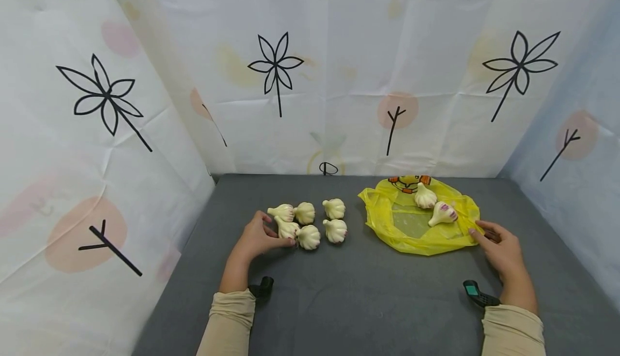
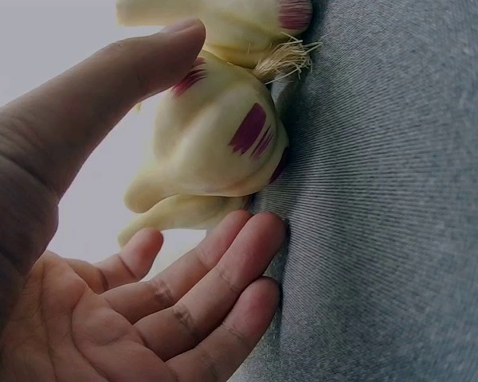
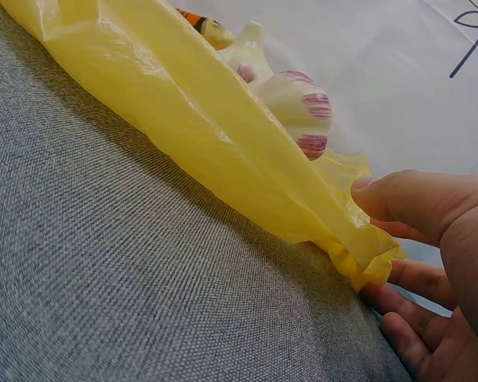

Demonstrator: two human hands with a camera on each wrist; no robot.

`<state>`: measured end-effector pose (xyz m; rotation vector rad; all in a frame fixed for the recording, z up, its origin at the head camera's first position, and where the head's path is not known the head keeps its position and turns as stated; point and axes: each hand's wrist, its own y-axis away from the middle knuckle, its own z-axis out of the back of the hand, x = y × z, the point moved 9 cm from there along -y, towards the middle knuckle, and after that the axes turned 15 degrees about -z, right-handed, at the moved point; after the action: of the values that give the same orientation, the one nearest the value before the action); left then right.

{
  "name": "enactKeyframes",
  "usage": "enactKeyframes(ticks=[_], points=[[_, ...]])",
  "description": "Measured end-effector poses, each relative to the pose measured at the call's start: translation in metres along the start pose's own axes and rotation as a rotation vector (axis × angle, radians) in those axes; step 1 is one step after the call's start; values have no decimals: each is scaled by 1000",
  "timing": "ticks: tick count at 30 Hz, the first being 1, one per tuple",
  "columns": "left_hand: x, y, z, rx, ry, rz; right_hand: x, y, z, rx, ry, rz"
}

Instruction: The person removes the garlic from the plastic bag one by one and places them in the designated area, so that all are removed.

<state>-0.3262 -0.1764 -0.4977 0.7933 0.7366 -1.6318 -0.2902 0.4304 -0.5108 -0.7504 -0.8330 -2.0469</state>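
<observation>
Six white garlic bulbs with purple streaks stand close together on the grey table, among them a front-left bulb and a front-middle bulb. My left hand spreads around the left end of this group. Its thumb lies across the near bulbs, and the loosely extended fingers rest low beside them. On the right lies a yellow plastic bag, its mouth spread wide, with two garlic bulbs in it. My right hand holds the bag's right rim, thumb inside and fingers outside.
The grey cloth-covered table runs up to a white patterned curtain at the back, with more curtain on both sides. Dark wrist devices sit on both wrists.
</observation>
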Motion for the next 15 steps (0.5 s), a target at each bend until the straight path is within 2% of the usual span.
enactKeyframes(ticks=[10,15], points=[[-1,-1,2,9,-36,1,-2,0,-1,1,-9,-12],[0,-4,3,3,-44,-19,-2,-1,0,-2,7,-5]])
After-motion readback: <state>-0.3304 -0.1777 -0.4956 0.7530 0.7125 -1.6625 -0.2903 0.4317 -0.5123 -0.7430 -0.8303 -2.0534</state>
